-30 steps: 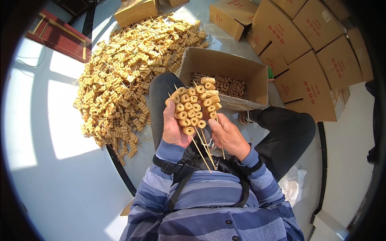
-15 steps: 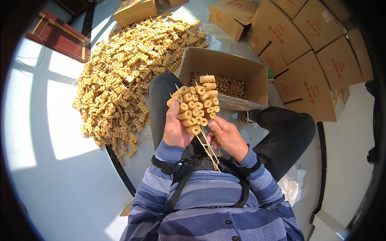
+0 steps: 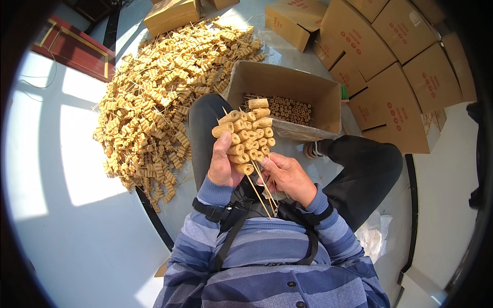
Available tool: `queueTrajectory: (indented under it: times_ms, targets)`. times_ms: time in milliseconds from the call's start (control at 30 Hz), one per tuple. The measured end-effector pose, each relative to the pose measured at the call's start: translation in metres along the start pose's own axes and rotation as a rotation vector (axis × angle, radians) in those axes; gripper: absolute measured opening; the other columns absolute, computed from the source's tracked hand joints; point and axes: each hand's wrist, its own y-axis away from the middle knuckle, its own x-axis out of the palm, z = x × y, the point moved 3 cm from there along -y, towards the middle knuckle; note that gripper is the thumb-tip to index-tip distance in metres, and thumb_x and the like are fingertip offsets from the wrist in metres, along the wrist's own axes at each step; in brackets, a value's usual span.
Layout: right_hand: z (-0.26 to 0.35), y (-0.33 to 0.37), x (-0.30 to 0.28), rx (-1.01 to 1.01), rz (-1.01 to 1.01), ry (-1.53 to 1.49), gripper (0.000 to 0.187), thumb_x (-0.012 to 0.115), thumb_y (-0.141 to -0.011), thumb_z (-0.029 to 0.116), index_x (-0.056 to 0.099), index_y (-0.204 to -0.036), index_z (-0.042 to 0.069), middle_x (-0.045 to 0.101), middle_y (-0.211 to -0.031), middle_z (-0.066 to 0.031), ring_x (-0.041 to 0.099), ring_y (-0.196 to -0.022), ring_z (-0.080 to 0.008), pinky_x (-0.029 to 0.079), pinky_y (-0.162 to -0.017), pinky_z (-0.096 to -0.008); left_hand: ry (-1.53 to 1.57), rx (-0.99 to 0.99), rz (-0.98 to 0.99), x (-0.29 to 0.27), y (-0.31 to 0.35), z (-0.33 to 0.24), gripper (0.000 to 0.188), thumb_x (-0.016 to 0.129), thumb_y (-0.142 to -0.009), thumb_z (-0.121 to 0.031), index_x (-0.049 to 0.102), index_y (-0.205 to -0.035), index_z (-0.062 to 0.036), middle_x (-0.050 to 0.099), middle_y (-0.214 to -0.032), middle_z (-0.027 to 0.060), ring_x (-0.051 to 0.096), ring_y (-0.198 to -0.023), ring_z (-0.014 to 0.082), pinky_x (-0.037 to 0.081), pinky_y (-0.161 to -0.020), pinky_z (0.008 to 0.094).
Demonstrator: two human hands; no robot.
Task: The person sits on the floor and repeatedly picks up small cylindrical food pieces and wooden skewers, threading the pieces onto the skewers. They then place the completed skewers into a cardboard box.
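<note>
A bundle of skewers (image 3: 245, 134) threaded with short, hollow, golden-brown rolls is held up before my lap. My left hand (image 3: 222, 163) grips its left side, thumb pressed on the rolls. My right hand (image 3: 288, 177) is closed round the thin wooden sticks below the rolls on the right; some of its fingers are hidden. Several bare stick ends slant down toward my waist. Just beyond the bundle stands an open cardboard box (image 3: 331, 105), with skewered rolls (image 3: 290, 110) packed in rows at its bottom.
A large heap of similar skewers (image 3: 164, 87) covers the floor to the far left. Stacked cardboard boxes (image 3: 395, 92) rise on the right, with another box (image 3: 172, 15) at the back. A clear plastic bag (image 3: 374, 233) lies beside my right leg, and a green brush (image 3: 344, 92) by the open box.
The bundle has shifted slightly left and tilted a little. The stick ends below it have spread apart. Both hands keep their hold.
</note>
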Motion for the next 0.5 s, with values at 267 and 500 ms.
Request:
queueTrajectory:
  times_ms: [267, 500]
  targets:
    - [-0.002, -0.001, 0.0, -0.151, -0.023, 0.05, 0.046, 0.044, -0.107, 0.042, 0.064, -0.11, 0.0, 0.068, -0.097, -0.0067, 0.061, -0.085, -0.0116, 0.051, -0.078, -0.0282, 0.085, 0.004, -0.079, -0.009, 0.0, 0.0, 0.068, 0.06, -0.095, -0.045, 0.042, -0.141, 0.0016, 0.059, -0.133, 0.0195, 0.062, -0.118, 0.0322, 0.053, -0.1, 0.0449]
    - [0.006, 0.002, -0.011, -0.131, -0.055, 0.028, 0.046, 0.04, -0.108, 0.041, 0.062, -0.121, 0.003, 0.066, -0.094, -0.0052, 0.059, -0.086, -0.012, 0.05, -0.078, -0.0271, 0.125, 0.061, -0.101, -0.017, -0.001, -0.003, 0.066, 0.066, -0.093, -0.045, 0.047, -0.139, -0.0024, 0.061, -0.129, 0.0184, 0.063, -0.114, 0.0346, 0.056, -0.096, 0.0502]
